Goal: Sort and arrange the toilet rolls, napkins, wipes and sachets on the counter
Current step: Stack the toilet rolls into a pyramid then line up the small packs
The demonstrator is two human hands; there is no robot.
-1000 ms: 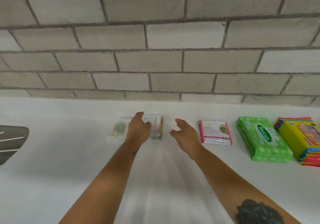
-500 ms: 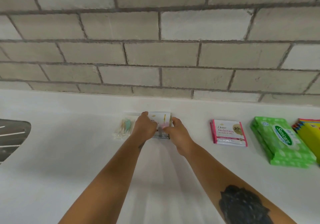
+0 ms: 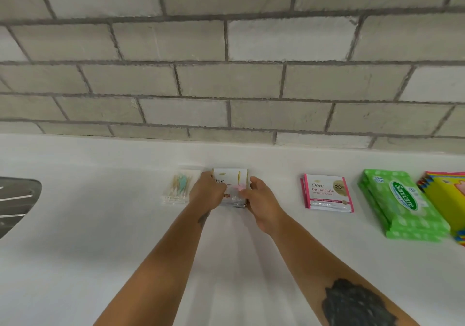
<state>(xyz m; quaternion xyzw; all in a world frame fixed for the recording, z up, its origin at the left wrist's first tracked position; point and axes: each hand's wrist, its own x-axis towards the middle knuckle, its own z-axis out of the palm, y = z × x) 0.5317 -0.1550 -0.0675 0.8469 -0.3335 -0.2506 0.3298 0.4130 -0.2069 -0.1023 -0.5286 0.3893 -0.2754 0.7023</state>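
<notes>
row forming along the worktop (image 3: 100, 262) back edge: pink sachets (image 3: 327, 194), green wipes (image 3: 405, 204) at 3 o'clock look placed. left hand (image 3: 205, 194) and right hand (image 3: 261, 206) pinch white sachet stack (image 3: 232, 183), centre. toilet rolls unseen; likely mid-task.

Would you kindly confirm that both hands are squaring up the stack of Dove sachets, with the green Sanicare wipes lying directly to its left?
Not quite. In the head view the left hand and right hand do hold the stack of Dove sachets, but the green Sanicare wipes lie well to its right, beyond the pink Dove bio keratin sachets. Directly to its left lies a clear pack of cotton buds.
</notes>
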